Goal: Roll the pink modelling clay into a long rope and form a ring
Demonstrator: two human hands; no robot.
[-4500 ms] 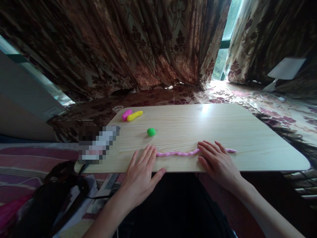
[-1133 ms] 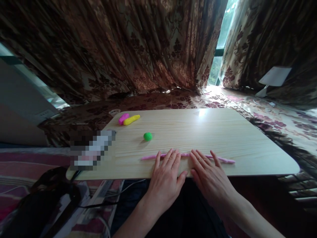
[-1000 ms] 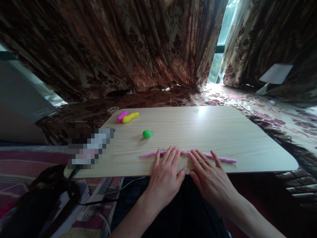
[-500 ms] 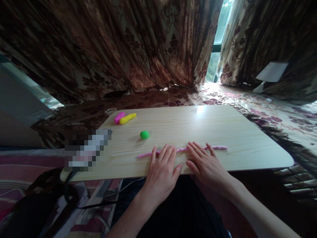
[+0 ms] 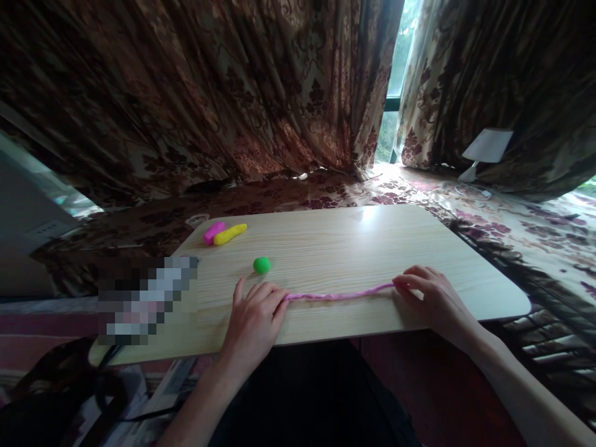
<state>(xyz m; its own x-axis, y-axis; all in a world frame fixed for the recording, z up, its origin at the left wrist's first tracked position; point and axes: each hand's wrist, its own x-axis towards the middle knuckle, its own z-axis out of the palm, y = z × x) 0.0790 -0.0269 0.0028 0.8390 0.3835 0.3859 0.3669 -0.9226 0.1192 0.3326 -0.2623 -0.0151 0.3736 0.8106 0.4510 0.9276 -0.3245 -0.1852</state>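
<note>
A long thin pink clay rope (image 5: 333, 297) stretches from side to side along the near part of the table. My left hand (image 5: 257, 313) pinches its left end between thumb and fingers. At the other end, my right hand (image 5: 426, 290) grips the rope between thumb and forefinger. The rope sags slightly and looks uneven around its middle. Just beyond my left hand sits a green clay ball (image 5: 261, 266). Farther back on the left, a yellow clay piece (image 5: 230, 234), thicker at one end, lies against a magenta clay piece (image 5: 214, 233).
The pale wood-grain table (image 5: 326, 242) has rounded corners. A pixelated, blurred-out object (image 5: 146, 301) lies at its left side. Behind stand patterned curtains (image 5: 261, 93) and a ledge covered in floral cloth, with a white lamp (image 5: 488, 146) at the right.
Both hands lay flat on the pink rope before. They have moved apart, left and right, and now pinch its two ends. The whole view has shifted slightly.
</note>
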